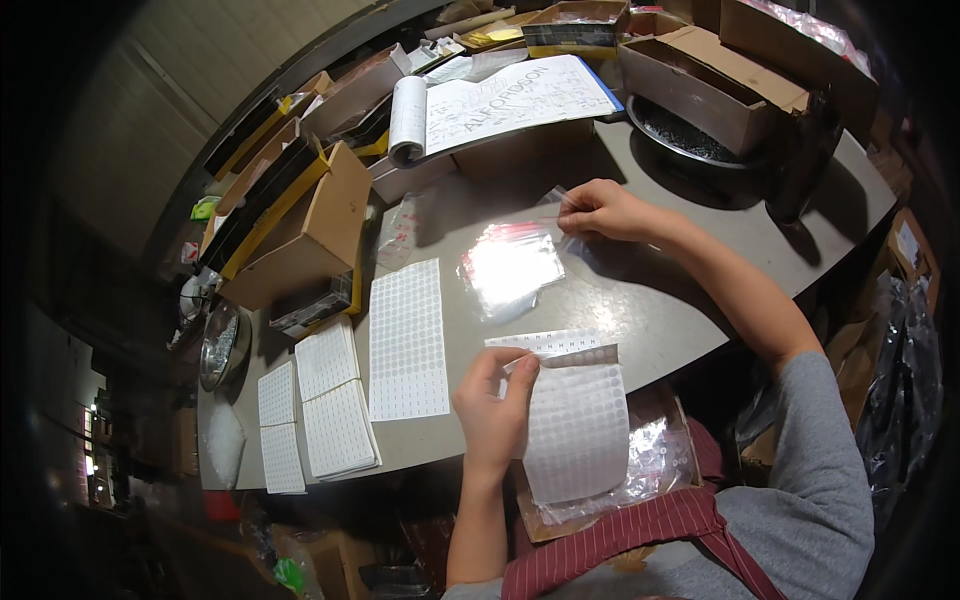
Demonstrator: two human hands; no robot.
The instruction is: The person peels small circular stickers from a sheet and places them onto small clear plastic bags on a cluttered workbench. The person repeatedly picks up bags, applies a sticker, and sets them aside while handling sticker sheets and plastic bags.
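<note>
My left hand (495, 405) pinches a sheet of round stickers (575, 430) by its upper edge. The sheet curls over at the top, with its pale back toward me and printed dots on the folded strip. Farther off, my right hand (608, 212) is closed on a clear plastic bag (553, 199), partly hidden by the fingers. Just left of that hand lies a pile of clear zip bags (512, 265) with reddish top edges, shining under the light. Another sticker sheet (408, 340) lies flat on the table, beside a banded stack of sticker sheets (338, 410).
A smaller stack of sheets (278, 420) lies farther left. Cardboard boxes (310, 240) line the left and back. A paper pad (510, 105) leans at the back, near a dark bowl of small parts (680, 135). An open carton with bagged parts (665, 455) sits at my lap.
</note>
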